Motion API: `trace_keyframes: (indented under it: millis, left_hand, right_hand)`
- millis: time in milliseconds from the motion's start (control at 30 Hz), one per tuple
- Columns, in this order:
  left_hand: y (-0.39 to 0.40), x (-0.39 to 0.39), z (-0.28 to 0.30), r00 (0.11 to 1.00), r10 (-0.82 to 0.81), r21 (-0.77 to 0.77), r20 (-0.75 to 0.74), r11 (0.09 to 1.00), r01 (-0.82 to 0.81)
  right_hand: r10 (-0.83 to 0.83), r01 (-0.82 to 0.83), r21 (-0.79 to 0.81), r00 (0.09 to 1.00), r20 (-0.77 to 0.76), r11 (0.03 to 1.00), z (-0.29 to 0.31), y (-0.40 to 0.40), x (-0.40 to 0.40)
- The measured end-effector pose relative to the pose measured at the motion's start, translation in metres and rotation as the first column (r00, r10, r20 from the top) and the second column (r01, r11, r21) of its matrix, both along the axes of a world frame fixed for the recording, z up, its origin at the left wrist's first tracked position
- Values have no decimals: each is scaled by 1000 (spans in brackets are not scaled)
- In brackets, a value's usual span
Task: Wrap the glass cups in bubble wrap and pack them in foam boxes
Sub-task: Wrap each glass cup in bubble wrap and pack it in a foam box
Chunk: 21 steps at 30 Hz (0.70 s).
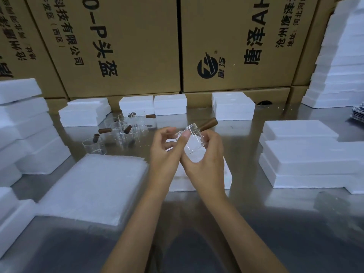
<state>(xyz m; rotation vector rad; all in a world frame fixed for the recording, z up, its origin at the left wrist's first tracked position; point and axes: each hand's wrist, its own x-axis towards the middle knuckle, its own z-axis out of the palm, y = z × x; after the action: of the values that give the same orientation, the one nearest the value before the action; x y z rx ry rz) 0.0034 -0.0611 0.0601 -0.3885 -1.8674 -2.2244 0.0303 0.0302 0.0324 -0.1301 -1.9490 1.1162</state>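
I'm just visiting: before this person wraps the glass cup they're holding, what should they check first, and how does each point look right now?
1. Cup held firmly: ok, right hand grips it and left hand pinches its rim.
2. Wooden handle free of fingers: ok.
3. Stack of wrap sheets within reach: ok, it lies just left of the hands.
4. Foam box nearby: ok.
5. Cup free of cracks: cannot tell.
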Motion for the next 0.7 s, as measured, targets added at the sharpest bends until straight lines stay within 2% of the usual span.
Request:
trace_keyframes:
  millis: [67,167,233,333,400,567,700]
  left_hand:
    - [-3,-1,0,996,-36,33,83,999,34]
    - [-7,-4,2,944,-240,151,226,966,209]
    - [-8,-2,6,893,-358,195,273,929,313]
    - [-9,-2,9,847,-448,246,288,889,387]
    - [-9,-1,11,832,-478,255,282,873,416]
    - [-11,2,11,819,-525,235,232,847,477]
    - [-9,3,8,873,-450,270,187,878,395]
  right_hand:
    - [-7,7,-33,1000,0,999,-1,-3,1]
    - [16,-18,-87,1000,-22,996,-2,-3,6]
    - [63,-65,-114,998,-22,991,0,-2,11]
    - [147,-153,-227,988,-42,962,5,2,13]
    - [178,-188,-303,982,-62,934,8,3,11]
    - [189,-205,-304,978,-83,930,6,2,12]
    - [139,-144,-245,990,-39,959,5,-3,14]
